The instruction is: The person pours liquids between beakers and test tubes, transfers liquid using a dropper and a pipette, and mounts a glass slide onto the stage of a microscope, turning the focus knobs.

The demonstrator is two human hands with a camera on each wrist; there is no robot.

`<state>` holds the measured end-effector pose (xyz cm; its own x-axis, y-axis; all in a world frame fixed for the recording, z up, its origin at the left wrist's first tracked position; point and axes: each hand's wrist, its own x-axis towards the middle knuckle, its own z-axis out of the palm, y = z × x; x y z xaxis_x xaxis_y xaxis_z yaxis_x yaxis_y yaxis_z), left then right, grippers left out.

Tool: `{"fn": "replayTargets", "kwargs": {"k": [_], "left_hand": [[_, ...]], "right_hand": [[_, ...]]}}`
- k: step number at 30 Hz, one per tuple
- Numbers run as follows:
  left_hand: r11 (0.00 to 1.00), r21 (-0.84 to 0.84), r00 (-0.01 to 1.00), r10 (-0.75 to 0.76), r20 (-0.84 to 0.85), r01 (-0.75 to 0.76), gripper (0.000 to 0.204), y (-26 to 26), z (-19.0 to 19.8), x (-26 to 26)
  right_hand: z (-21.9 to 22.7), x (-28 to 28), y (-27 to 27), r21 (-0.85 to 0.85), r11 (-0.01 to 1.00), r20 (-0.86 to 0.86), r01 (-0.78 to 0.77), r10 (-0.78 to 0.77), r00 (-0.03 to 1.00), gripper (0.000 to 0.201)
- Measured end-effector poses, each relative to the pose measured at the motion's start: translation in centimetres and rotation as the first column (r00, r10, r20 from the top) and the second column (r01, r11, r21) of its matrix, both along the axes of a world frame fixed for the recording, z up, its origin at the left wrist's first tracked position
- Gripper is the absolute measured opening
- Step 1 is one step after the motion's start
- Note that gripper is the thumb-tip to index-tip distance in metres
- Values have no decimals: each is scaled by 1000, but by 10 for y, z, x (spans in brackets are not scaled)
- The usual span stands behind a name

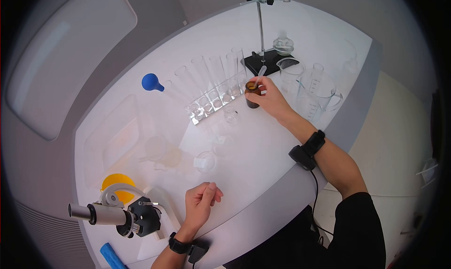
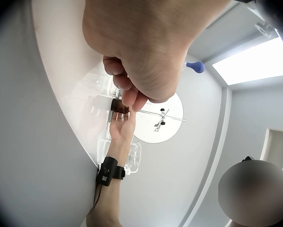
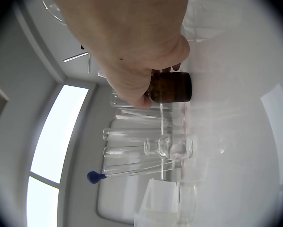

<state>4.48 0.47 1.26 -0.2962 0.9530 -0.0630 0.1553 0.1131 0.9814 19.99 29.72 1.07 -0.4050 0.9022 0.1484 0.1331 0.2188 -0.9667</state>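
My right hand (image 1: 271, 97) grips a small brown glass bottle (image 1: 252, 101) with its open mouth upward, fingers and thumb around the neck. In the right wrist view the bottle (image 3: 172, 87) stands on the table beside the test tubes. A clear plastic dropper (image 1: 261, 73) shows at its mouth. Just left of the bottle is a small clear glass vessel (image 1: 230, 115). My left hand (image 1: 201, 202) hangs loosely curled over the front of the table, holding nothing. Nearest to it lies a clear round dish (image 1: 205, 162).
A test tube rack (image 1: 216, 99) with several tubes stands behind the bottle, a blue rubber bulb (image 1: 151, 82) at its left. Beakers and a measuring jug (image 1: 324, 93) stand right, a ring-stand base (image 1: 253, 65) behind. A microscope (image 1: 122, 217) and yellow dish (image 1: 118, 179) are front left.
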Motion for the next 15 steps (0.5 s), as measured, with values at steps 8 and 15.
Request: {"fn": "replayTargets", "kwargs": {"k": [8, 15], "left_hand": [[1000, 7, 1000, -10, 13, 10, 39, 0, -1, -1], [1000, 26, 1000, 9, 17, -10, 38, 2, -3, -1]], "right_hand": [[-7, 0, 6, -12, 999, -36, -40, 40, 999, 48], [0, 3, 4, 117, 993, -12, 3, -2, 1000, 58]]}}
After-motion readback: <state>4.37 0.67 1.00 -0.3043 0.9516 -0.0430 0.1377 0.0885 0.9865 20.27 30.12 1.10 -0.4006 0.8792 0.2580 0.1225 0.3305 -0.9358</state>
